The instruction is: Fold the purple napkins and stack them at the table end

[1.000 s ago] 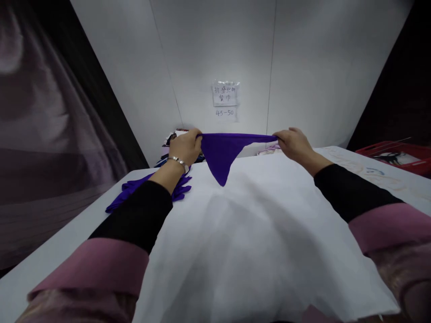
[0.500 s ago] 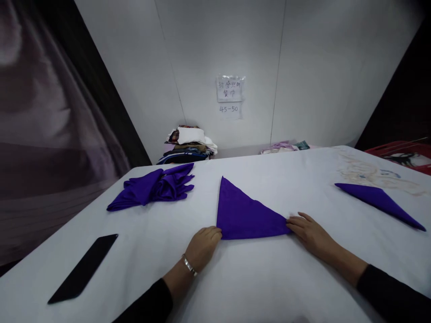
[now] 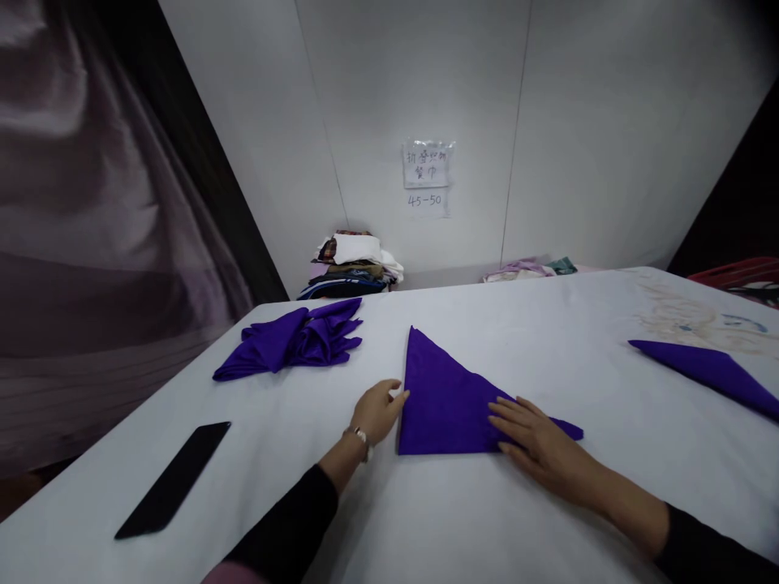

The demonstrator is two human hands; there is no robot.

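A purple cloth napkin (image 3: 441, 397), folded into a triangle, lies flat in front of me with a peak at the far left and a narrow tip at the right. My left hand (image 3: 377, 411) is at its left edge, thumb and fingers parted, fingertips at or just touching the edge. Across the napkin's right part lies my right hand (image 3: 539, 442), palm down with fingers stretched out; it covers some of the cloth, and the tip shows beyond it.
A crumpled heap of purple napkins (image 3: 292, 337) lies back left, with a dark flat strip (image 3: 176, 478) nearer me. Another folded purple napkin (image 3: 712, 369) rests at the right. Stacked clothes (image 3: 350, 268) stand behind the white table (image 3: 341, 519), below a wall sign (image 3: 426, 166).
My left hand has let go of the near left corner and moved up along the edge. My right hand has left the right tip and now lies flat on the cloth.
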